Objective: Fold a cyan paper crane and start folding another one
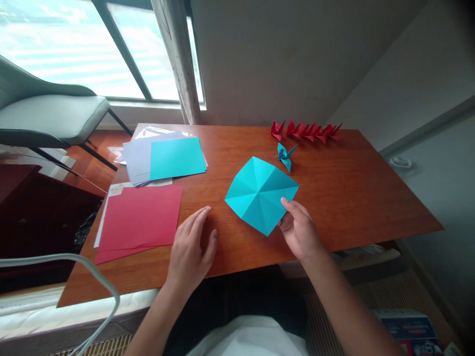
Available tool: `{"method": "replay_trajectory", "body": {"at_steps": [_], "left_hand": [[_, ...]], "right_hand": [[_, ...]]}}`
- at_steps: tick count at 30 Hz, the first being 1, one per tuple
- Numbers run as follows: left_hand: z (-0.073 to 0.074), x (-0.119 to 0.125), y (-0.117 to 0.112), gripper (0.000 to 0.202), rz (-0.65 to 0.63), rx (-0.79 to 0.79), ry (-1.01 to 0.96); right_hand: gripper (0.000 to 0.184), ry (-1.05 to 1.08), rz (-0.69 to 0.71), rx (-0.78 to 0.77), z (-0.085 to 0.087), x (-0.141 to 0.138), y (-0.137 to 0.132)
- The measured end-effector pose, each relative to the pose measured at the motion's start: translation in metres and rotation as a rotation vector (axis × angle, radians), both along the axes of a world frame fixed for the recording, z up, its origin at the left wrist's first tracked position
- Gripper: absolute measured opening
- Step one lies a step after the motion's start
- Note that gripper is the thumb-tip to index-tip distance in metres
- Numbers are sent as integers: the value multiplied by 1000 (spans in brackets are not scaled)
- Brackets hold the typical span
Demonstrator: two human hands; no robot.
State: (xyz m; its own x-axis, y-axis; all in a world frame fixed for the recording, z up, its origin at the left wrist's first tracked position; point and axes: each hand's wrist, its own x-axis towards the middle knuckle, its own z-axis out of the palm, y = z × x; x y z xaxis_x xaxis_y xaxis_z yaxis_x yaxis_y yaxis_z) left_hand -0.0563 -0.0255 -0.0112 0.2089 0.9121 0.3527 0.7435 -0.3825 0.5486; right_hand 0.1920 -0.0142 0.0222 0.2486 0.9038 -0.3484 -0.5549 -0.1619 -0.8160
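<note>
A turquoise sheet of origami paper (256, 190), with creases crossing at its middle, is held a little above the wooden table (222, 262). My right hand (299, 227) grips its right-hand corner between the thumb on top and fingers beneath. To the left of the sheet, my left hand (193, 244) is at the table with its thumb apart from the fingers, holding nothing. Beyond the sheet stands a folded turquoise paper crane (285, 156). Several red paper cranes (306, 131) form a row behind it.
Red paper sheets (143, 217) lie at the table's left side. Behind them are turquoise paper (178, 158) and pale lilac sheets (137, 153). A chair (55, 116) stands by the window. A white cable (100, 277) loops in front of the table's near left corner.
</note>
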Motion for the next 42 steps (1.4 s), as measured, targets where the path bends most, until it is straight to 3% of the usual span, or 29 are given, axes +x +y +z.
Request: {"method": "replay_trajectory", "body": {"at_steps": [10,12,15,18,21,25,28,32,34,37,42], "left_hand": [[0,1,1,47,-6,-3,-1],[0,1,1,47,-7,-2,1],[-1,1,1,47,-11,-2,-2],[0,1,0,47,-13,-8,-10],[1,1,-1,46,-11,-22,-25],[3,1,-1,44,-2,-35,-74],[5,-1,0,42,64,-38,-164],[12,2,1,40,118,34,-171],[16,9,4,39,53,109,-96],[21,27,16,40,-123,199,-2],[21,52,43,35,-245,102,307]], "right_hand": [[28,-118,42,37,-4,1,0],[28,-223,41,52,-5,3,-2],[30,-698,17,174,-5,8,-7],[20,-1276,92,479,-6,12,-13],[42,-1568,259,694,-12,10,-16],[42,-1733,404,668,-26,0,-24],[45,-1717,494,687,-31,-3,-31],[34,-1652,411,664,-29,0,-26],[34,-1683,355,586,-27,0,-16],[39,-1771,379,482,-27,-6,1],[45,-1854,463,412,-34,-15,8]]}}
